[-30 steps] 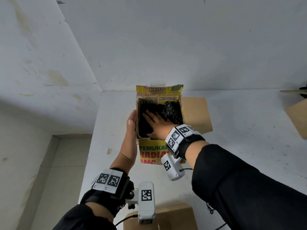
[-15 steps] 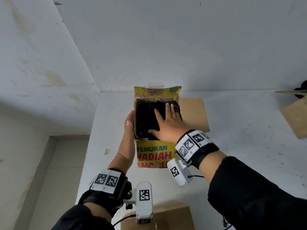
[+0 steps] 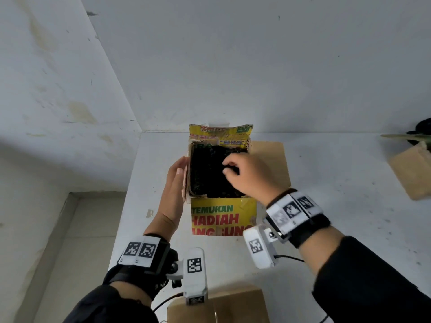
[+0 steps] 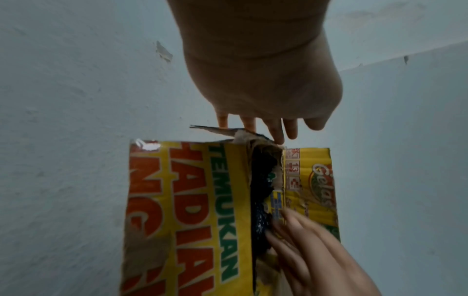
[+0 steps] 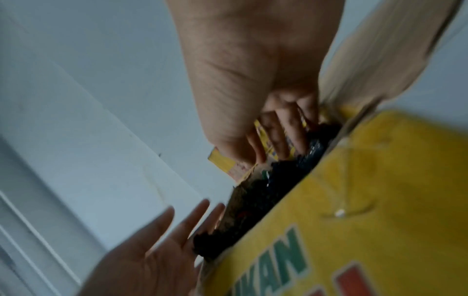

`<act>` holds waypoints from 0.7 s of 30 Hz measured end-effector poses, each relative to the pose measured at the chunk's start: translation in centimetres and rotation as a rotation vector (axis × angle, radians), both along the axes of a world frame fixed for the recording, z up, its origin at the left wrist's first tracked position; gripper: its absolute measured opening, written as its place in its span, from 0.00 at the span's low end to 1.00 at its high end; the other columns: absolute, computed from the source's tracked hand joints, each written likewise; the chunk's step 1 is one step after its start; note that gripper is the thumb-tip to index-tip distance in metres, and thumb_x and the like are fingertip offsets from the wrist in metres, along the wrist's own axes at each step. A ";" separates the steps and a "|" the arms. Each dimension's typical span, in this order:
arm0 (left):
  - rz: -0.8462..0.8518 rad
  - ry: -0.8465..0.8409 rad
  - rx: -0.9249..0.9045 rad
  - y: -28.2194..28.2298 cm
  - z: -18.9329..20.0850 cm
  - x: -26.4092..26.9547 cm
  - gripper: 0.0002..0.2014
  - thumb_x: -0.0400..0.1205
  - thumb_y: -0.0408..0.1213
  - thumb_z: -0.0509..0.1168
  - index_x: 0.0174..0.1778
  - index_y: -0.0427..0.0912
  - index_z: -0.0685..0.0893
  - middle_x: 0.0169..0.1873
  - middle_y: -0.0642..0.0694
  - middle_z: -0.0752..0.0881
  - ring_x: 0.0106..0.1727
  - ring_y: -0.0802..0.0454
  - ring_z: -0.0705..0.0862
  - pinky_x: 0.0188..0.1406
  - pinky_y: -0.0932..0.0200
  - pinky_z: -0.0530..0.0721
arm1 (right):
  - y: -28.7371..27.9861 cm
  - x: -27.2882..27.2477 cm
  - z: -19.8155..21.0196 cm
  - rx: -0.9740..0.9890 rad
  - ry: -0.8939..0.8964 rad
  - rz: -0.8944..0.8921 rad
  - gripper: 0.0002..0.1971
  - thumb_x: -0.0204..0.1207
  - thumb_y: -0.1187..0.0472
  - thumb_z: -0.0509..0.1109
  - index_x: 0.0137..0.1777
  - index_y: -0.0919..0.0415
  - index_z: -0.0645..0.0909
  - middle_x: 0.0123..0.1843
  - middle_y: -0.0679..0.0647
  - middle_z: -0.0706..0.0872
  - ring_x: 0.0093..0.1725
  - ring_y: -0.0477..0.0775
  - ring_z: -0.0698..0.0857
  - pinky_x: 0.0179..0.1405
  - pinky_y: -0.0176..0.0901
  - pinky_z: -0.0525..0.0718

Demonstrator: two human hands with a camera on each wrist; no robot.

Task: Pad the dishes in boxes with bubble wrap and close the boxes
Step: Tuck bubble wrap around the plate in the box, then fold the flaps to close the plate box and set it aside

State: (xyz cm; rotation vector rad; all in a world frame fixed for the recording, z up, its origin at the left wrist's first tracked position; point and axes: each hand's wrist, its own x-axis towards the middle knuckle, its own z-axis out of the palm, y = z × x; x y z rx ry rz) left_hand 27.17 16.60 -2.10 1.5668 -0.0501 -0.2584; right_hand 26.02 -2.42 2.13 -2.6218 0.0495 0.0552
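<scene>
A yellow printed cardboard box (image 3: pixel 224 217) (image 4: pixel 190 200) (image 5: pixel 354 200) stands open on the white table, filled to the top with black bubble wrap (image 3: pixel 207 173) (image 4: pixel 260 180) (image 5: pixel 266 190). No dish shows under the wrap. My left hand (image 3: pixel 173 183) (image 4: pixel 258 80) (image 5: pixel 142 250) lies flat, with straight fingers, against the box's raised left flap. My right hand (image 3: pixel 249 176) (image 5: pixel 253 80) (image 4: pixel 316 250) hovers over the right half of the opening. Its fingers point down and their tips push into the wrap near the right wall. The brown right flap (image 3: pixel 272 164) lies folded outward.
A second brown cardboard box (image 3: pixel 233 306) sits just below my wrists. A third box (image 3: pixel 412 173) with something dark behind it is at the right edge. The table's left edge (image 3: pixel 126 206) drops to the floor, and white walls close the back and left.
My right hand, flat on the wrap before, has slid toward the right wall, risen and bent its fingers down into the wrap. The left hand has stayed on the flap.
</scene>
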 end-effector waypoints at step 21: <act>0.330 -0.057 0.360 1.7 3.1 -0.5 0.14 0.78 0.40 0.67 0.60 0.53 0.79 0.45 0.53 0.87 0.45 0.52 0.87 0.48 0.46 0.88 | -2.8 -2.9 -0.8 0.281 -0.168 -0.104 0.15 0.80 0.48 0.63 0.63 0.52 0.78 0.52 0.47 0.83 0.54 0.47 0.81 0.51 0.42 0.80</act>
